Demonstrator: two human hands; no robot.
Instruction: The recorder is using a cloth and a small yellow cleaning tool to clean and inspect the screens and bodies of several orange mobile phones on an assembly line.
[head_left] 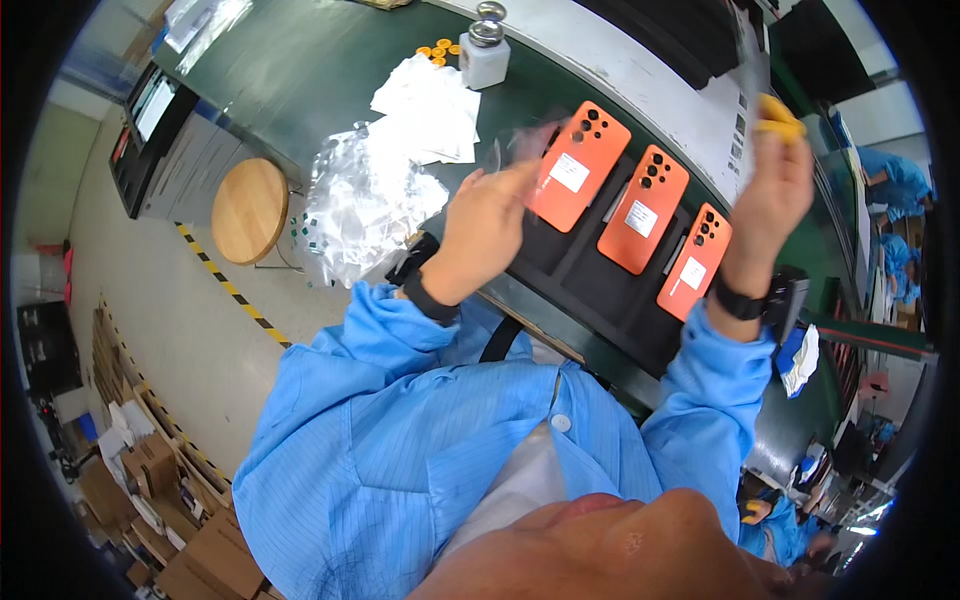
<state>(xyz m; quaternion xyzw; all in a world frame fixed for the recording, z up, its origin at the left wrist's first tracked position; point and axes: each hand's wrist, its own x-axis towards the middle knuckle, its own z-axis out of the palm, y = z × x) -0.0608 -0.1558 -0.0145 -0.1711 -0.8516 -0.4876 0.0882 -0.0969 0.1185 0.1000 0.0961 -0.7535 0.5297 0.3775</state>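
Observation:
Three orange phones lie with their camera sides up on a black mat: a left phone, a middle phone and a right phone. Each carries a white label. My left hand is closed beside the left phone, its fingertips smeared by motion. A blurred piece of clear film shows at those fingers. My right hand is raised beyond the right phone, fingers drawn together, with yellow finger cots on the tips. What it holds, if anything, is too blurred to name.
Left of the mat, crumpled clear plastic and white sheets cover the green bench. A white pump bottle with a metal top stands behind, near loose yellow finger cots. A round wooden stool stands at the left.

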